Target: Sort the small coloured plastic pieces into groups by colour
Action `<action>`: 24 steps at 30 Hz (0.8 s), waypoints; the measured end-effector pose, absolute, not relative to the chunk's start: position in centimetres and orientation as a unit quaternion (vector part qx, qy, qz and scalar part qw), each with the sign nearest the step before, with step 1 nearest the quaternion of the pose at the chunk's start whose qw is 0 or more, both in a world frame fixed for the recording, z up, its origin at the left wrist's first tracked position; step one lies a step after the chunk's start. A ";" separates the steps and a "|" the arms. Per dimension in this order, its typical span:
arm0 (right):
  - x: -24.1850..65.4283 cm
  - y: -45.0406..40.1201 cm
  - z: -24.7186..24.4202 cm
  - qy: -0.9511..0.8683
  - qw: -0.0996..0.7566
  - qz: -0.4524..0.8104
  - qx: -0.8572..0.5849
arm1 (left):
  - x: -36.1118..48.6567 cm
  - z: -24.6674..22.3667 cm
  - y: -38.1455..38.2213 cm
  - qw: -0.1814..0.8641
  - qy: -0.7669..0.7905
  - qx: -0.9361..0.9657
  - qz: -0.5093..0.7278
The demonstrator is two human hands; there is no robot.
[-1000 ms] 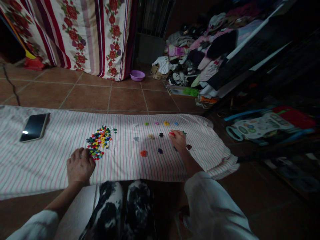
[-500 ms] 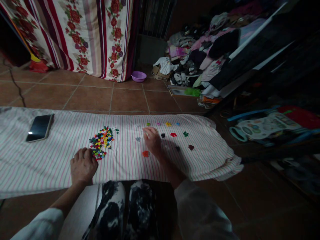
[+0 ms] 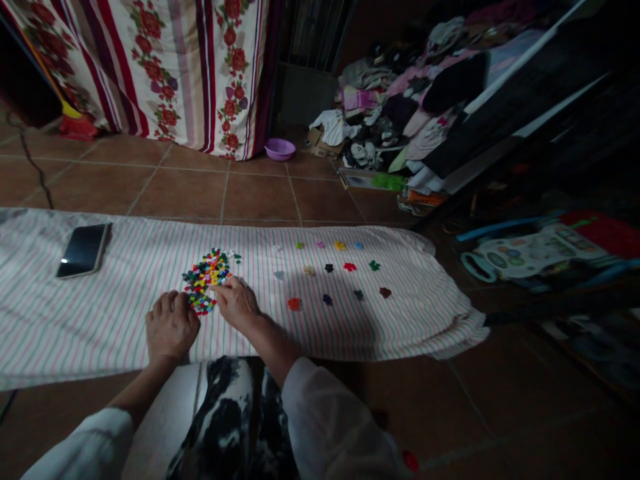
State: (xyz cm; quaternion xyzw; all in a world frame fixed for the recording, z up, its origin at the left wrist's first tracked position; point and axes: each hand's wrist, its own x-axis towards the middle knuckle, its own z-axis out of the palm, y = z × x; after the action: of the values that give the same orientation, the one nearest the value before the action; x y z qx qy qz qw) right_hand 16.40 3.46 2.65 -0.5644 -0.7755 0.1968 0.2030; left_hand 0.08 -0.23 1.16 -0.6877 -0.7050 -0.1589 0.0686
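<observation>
A heap of small multicoloured plastic pieces (image 3: 209, 267) lies on the striped cloth. At its lower left edge rests my left hand (image 3: 171, 325), palm down, fingers spread loosely against the cloth and touching the nearest pieces. My right hand (image 3: 239, 305) is at the heap's right side, index finger stretched out over the pieces; no held piece shows. To the right, little colour-sorted clusters sit in rough rows, among them orange pieces (image 3: 294, 304), beige pieces (image 3: 309, 271), red pieces (image 3: 349, 267), dark blue pieces (image 3: 327, 300) and brown pieces (image 3: 385, 293).
A phone (image 3: 84, 250) lies on the left of the striped cloth (image 3: 125, 267). Beyond it, a purple basin (image 3: 279, 149) stands on the tiled floor near a floral curtain (image 3: 190, 80). Clothes (image 3: 380, 113) are heaped at the back right.
My right hand has moved left from the sorted clusters to the heap, uncovering the beige and dark blue pieces. My left hand stays by the heap.
</observation>
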 end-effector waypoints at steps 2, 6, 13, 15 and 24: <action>15.9 3.9 2.4 -0.768 0.199 0.190 -0.578 | 0.2 1.3 -0.2 0.072 -0.708 -0.686 -0.154; 15.3 4.5 2.2 -0.753 0.184 0.186 -0.604 | 0.3 1.4 -0.2 0.077 -0.709 -0.687 -0.142; 14.5 5.2 2.6 -0.744 0.170 0.173 -0.623 | 0.3 1.5 -0.2 0.080 -0.709 -0.686 -0.144; 14.3 5.6 2.8 -0.742 0.160 0.178 -0.627 | 0.3 1.5 -0.2 0.076 -0.708 -0.686 -0.148; 13.0 6.5 3.7 -0.725 0.129 0.183 -0.652 | 0.3 1.3 -0.2 0.060 -0.709 -0.684 -0.157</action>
State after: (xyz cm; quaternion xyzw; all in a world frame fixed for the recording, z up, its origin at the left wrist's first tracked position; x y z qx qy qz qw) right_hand 12.97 6.48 3.72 -0.6516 -0.7248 0.1830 0.1287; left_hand 0.32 -0.19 1.26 -0.6845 -0.7093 -0.1574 0.0601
